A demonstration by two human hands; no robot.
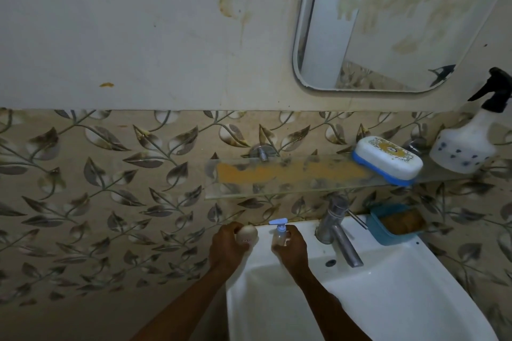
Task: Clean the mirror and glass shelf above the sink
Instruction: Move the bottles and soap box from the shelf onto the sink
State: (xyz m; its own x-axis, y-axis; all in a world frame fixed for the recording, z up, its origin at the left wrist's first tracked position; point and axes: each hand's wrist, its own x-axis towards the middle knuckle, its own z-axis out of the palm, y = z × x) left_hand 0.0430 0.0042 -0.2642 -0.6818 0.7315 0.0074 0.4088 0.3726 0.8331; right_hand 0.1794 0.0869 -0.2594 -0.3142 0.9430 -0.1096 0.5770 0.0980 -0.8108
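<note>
The mirror (388,22) hangs on the wall at upper right, smeared with yellowish stains. Below it the glass shelf (291,174) carries an orange-brown grime streak. A white and blue soap box (388,160) and a white spray bottle (468,144) with a black trigger stand on the shelf's right part. My left hand (227,249) is closed around a small round beige container (247,234) at the sink's back left corner. My right hand (291,249) grips a small clear pump bottle (279,232) with a blue pump head on the sink's back ledge.
The white sink (388,299) fills the lower right, with a steel tap (338,232) at its back. A blue tray (388,230) holding a brown bar sits right of the tap. Leaf-patterned tiles (97,188) cover the wall to the left.
</note>
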